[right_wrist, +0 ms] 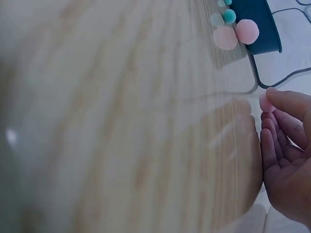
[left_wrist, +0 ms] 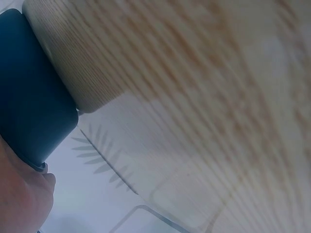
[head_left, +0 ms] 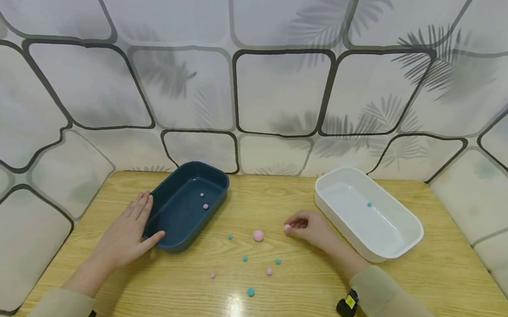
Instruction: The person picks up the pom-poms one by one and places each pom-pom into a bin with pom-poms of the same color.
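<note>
My right hand (head_left: 313, 229) pinches a small pink pom-pom (head_left: 287, 228) between thumb and fingertips, just above the table. The right wrist view shows the same pink pom-pom (right_wrist: 266, 103) at the fingertips. My left hand (head_left: 120, 240) lies along the left side of a dark blue dish (head_left: 176, 219). Its fingers are straight against the rim, with the thumb at the near edge. Two small pink pom-poms lie inside that dish. Between the hands, a larger pink pom-pom (head_left: 258, 235) and several small teal and pink ones are scattered on the wood.
A white dish (head_left: 352, 214) stands at the right, beyond my right forearm, with one teal pom-pom (head_left: 369, 204) in it. The wood-grain table (head_left: 306, 299) ends at a patterned backdrop (head_left: 281, 91) behind both dishes. A black wrist device (head_left: 347, 306) is at my right cuff.
</note>
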{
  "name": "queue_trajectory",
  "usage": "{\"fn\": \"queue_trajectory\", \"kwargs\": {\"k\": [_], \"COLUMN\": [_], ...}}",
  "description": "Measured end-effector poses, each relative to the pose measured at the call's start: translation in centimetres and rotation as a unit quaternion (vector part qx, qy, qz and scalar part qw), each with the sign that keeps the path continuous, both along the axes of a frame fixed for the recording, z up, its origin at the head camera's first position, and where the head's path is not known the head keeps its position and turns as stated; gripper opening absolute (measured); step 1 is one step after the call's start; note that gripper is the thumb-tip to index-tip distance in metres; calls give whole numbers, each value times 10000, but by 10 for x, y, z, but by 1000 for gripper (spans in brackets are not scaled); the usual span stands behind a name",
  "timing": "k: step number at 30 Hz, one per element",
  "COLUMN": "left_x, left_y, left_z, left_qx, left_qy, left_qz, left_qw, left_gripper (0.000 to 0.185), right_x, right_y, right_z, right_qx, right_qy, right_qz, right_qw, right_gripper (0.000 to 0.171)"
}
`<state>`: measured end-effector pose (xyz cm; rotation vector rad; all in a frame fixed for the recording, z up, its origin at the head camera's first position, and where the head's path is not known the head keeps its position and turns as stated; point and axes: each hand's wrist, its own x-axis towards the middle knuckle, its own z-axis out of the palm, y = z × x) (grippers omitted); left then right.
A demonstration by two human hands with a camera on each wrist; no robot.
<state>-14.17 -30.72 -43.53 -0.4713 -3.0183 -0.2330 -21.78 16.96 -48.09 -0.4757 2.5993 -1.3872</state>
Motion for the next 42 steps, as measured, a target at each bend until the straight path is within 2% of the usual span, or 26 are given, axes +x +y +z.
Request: {"fn": "queue_trajectory", "kwargs": {"k": [9,19,27,34,42], "left_x": [0,1,0,0,0], "left_y": [0,0,-1,-2,-1], "left_z": [1,-1,-2,-1,-1], "left_qx": [-16,81,49,58,51], "left_qy": [-42,12,-24,-95,-73], "left_qz": [5,-36,-17,23,15], "left_qw": [10000,10000,10000,9999,10000], "left_gripper": [99,98,98,98,99], "right_x": [-8,-17,-27,-39,-49], "right_y": [-2,-22,-47,-74,-107], "right_z": [5,34,57,72,87], "right_qx": [178,406,194,8,-152], "right_qy": [-93,-91,197,147,286], "right_qz": [-204,-133,-33,17,190], "right_qw": [9996,9990,9996,9999,9993], "right_gripper": [19,21,23,25,23]}}
